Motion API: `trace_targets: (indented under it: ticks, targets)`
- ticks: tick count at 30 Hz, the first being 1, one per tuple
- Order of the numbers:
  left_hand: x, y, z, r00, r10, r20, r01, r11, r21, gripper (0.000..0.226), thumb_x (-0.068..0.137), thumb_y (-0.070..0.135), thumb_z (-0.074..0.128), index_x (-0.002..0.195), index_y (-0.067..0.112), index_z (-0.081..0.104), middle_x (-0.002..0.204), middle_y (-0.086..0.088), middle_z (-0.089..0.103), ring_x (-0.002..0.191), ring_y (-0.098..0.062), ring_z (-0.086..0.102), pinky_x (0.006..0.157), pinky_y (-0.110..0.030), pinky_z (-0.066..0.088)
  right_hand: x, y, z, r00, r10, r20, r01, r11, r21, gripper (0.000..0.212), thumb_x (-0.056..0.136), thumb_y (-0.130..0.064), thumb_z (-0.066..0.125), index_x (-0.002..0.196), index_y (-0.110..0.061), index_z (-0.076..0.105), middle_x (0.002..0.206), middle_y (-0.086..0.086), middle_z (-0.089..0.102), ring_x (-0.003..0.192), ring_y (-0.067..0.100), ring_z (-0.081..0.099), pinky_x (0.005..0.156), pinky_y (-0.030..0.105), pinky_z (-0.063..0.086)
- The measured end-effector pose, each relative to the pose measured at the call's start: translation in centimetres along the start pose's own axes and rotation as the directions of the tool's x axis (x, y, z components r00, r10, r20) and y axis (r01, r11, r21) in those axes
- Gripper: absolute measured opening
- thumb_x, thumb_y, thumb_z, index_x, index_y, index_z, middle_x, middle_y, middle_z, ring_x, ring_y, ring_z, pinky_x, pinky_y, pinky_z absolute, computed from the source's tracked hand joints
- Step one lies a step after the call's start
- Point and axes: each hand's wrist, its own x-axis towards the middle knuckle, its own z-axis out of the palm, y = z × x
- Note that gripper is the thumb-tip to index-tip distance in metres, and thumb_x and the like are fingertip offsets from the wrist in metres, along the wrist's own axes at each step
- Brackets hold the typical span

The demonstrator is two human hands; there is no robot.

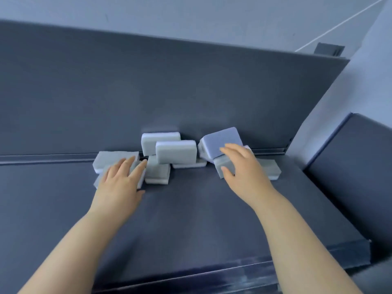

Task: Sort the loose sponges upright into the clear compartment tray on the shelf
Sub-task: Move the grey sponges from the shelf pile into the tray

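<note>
The picking step seems at hand. The sponges (176, 153) lie heaped at mid-frame on the shelf (191, 209); no tray is seen. The left hand (121, 181) rests on them with straight fingers; the right hand (244, 166) covers one, grip unclear. Next probably needs a firm pinch.

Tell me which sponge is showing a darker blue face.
The tilted sponge at the pile's right end, touched by the right hand. Its broad face is blue-violet; the other sponges show pale grey.
</note>
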Motion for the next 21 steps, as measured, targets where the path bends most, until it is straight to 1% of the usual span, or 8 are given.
trace_targets:
  ticks: [3, 5, 7, 10, 12, 16, 19, 21]
  targets:
    - [-0.1, -0.3, -0.1, 0.990, -0.130, 0.050, 0.130, 0.991, 0.004, 0.081, 0.077, 0.025, 0.072, 0.146, 0.022, 0.030, 0.145, -0.007, 0.038, 0.135, -0.031, 0.030, 0.103, -0.043, 0.032, 3.0, 0.5, 0.9, 0.990, -0.144, 0.012, 0.144, 0.977, -0.158, 0.052, 0.092, -0.016, 0.049, 0.141, -0.020, 0.033, 0.150, -0.007, 0.024, 0.135, 0.011, 0.024, 0.081, 0.008, 0.007]
    - [-0.3, -0.3, -0.2, 0.981, -0.179, 0.068, 0.178, 0.984, 0.024, 0.078, 0.081, 0.028, 0.068, 0.147, 0.025, 0.026, 0.144, 0.001, 0.038, 0.131, -0.026, 0.035, 0.097, -0.038, 0.036, 4.6, 0.9, 1.7, 0.980, -0.191, 0.053, 0.197, 0.962, -0.190, 0.059, 0.090, -0.014, 0.051, 0.143, -0.023, 0.027, 0.152, -0.007, 0.019, 0.137, 0.011, 0.019, 0.091, 0.014, 0.013]
    - [-0.6, 0.0, -0.2, 0.982, -0.186, 0.041, 0.183, 0.981, 0.064, 0.075, 0.076, 0.022, 0.071, 0.142, 0.024, 0.037, 0.135, 0.004, 0.049, 0.120, -0.027, 0.047, 0.083, -0.039, 0.043, 5.8, 1.3, 2.6, 0.967, -0.240, 0.080, 0.252, 0.946, -0.205, 0.065, 0.085, -0.008, 0.055, 0.143, -0.022, 0.028, 0.151, -0.001, 0.023, 0.138, 0.016, 0.021, 0.104, 0.025, 0.021]
    - [-1.2, 0.4, 0.0, 0.985, -0.168, -0.040, 0.171, 0.982, 0.084, 0.070, 0.058, 0.014, 0.080, 0.124, 0.021, 0.058, 0.112, 0.002, 0.065, 0.093, -0.031, 0.062, 0.063, -0.036, 0.046, 7.1, 2.1, 3.7, 0.949, -0.309, 0.056, 0.313, 0.914, -0.258, 0.072, 0.074, 0.002, 0.061, 0.139, -0.018, 0.038, 0.143, 0.004, 0.039, 0.131, 0.023, 0.035, 0.098, 0.035, 0.033]
    - [-1.5, 1.0, -0.4, 0.984, -0.158, -0.083, 0.165, 0.983, 0.080, 0.064, 0.057, 0.010, 0.077, 0.119, 0.019, 0.062, 0.107, 0.002, 0.067, 0.087, -0.031, 0.063, 0.059, -0.033, 0.046, 7.7, 2.4, 4.2, 0.940, -0.341, 0.028, 0.334, 0.897, -0.289, 0.074, 0.068, 0.006, 0.063, 0.136, -0.016, 0.043, 0.136, 0.004, 0.048, 0.124, 0.025, 0.044, 0.091, 0.037, 0.038]
    - [-1.8, 3.0, -1.9, 0.958, -0.247, -0.146, 0.243, 0.969, -0.049, 0.057, 0.071, 0.008, 0.063, 0.126, 0.021, 0.055, 0.119, 0.006, 0.060, 0.102, -0.025, 0.057, 0.058, -0.027, 0.039, 7.9, 2.9, 4.5, 0.898, -0.423, -0.117, 0.393, 0.894, -0.216, 0.059, 0.065, 0.012, 0.053, 0.121, -0.006, 0.057, 0.119, 0.010, 0.062, 0.105, 0.032, 0.059, 0.083, 0.040, 0.047]
    - [-2.1, 4.6, -3.5, 0.932, -0.336, -0.133, 0.308, 0.932, -0.192, 0.052, 0.084, 0.020, 0.055, 0.134, 0.030, 0.044, 0.129, 0.018, 0.048, 0.113, -0.014, 0.047, 0.068, -0.028, 0.040, 7.3, 2.4, 3.2, 0.829, -0.447, -0.337, 0.406, 0.894, -0.187, 0.050, 0.069, 0.004, 0.034, 0.110, -0.005, 0.062, 0.111, 0.009, 0.065, 0.098, 0.027, 0.057, 0.077, 0.036, 0.051]
    - [-2.2, 5.7, -4.5, 0.931, -0.333, -0.146, 0.293, 0.925, -0.240, 0.048, 0.086, 0.027, 0.053, 0.132, 0.035, 0.043, 0.126, 0.021, 0.048, 0.105, -0.010, 0.049, 0.067, -0.027, 0.041, 6.7, 1.5, 1.8, 0.753, -0.411, -0.513, 0.400, 0.906, -0.139, 0.043, 0.071, 0.011, 0.042, 0.107, -0.003, 0.062, 0.109, 0.011, 0.064, 0.098, 0.024, 0.052, 0.075, 0.034, 0.051]
